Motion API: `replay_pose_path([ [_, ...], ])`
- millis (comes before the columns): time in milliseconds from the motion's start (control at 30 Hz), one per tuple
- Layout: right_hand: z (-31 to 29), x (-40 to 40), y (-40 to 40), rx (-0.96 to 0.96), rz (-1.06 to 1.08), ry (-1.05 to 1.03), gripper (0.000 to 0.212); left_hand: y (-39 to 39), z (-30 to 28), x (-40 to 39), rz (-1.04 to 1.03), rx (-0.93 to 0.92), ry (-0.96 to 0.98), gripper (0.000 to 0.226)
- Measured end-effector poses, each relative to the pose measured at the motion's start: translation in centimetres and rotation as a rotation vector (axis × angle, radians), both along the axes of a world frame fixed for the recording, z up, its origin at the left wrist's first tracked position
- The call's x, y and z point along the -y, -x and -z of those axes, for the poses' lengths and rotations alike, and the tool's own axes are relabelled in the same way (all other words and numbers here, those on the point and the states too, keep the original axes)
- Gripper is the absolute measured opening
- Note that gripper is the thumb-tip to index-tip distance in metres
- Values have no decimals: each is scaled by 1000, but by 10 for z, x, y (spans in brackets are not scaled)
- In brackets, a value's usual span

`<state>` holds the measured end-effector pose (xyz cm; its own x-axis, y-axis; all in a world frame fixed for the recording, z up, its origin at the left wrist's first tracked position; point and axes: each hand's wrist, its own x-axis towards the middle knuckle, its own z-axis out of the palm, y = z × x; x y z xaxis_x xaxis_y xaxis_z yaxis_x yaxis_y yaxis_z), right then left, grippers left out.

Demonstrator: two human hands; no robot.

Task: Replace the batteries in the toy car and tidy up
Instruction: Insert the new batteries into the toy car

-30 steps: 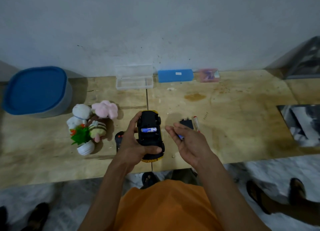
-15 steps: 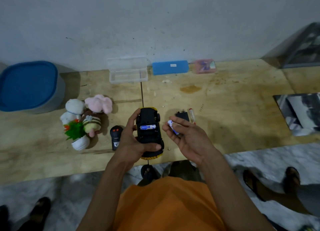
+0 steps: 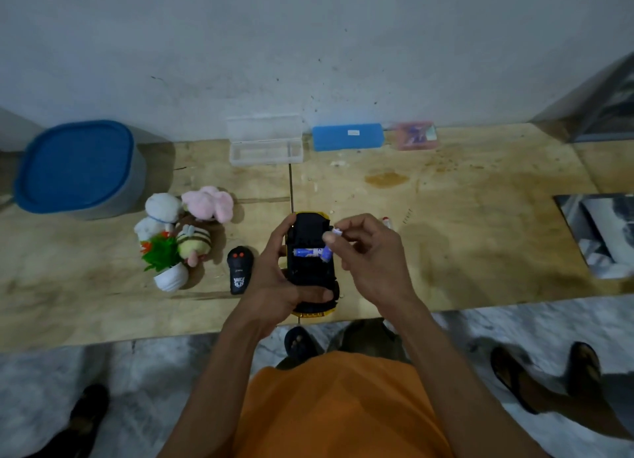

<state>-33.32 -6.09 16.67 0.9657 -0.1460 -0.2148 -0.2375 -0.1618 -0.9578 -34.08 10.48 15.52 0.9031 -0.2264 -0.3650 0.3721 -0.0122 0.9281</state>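
Observation:
The yellow toy car is held upside down over the wooden table's front edge, its black underside up. My left hand grips it around the left side and rear. One blue battery lies across the open compartment. My right hand pinches a second blue-and-white battery between thumb and forefinger, tilted at the compartment's right end. The battery cover is hidden behind my right hand. A red-capped screwdriver tip peeks out beyond it.
A black remote lies left of the car, beside plush toys and a small potted plant. Along the wall stand a blue-lidded tub, a clear case, a blue box and a pink box.
My right hand has moved left from beside the car to over its compartment, bringing the second battery against the right end. The left hand keeps its hold on the car.

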Motion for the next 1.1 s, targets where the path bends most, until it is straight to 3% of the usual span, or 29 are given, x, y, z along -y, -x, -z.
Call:
replay_pose_path([
  [233,6,-1,-10,348,-375,366,12,-5,-1,7,43,24,-23,119],
  [567,15,4,-21,590,-588,781,15,-4,3,9,38,-44,45,119],
  [800,17,2,-24,460,-636,692,21,-5,-1,4,13,-52,66,120],
  [1100,10,-17,-29,252,-472,546,11,-7,4,-4,-21,-38,68,119],
])
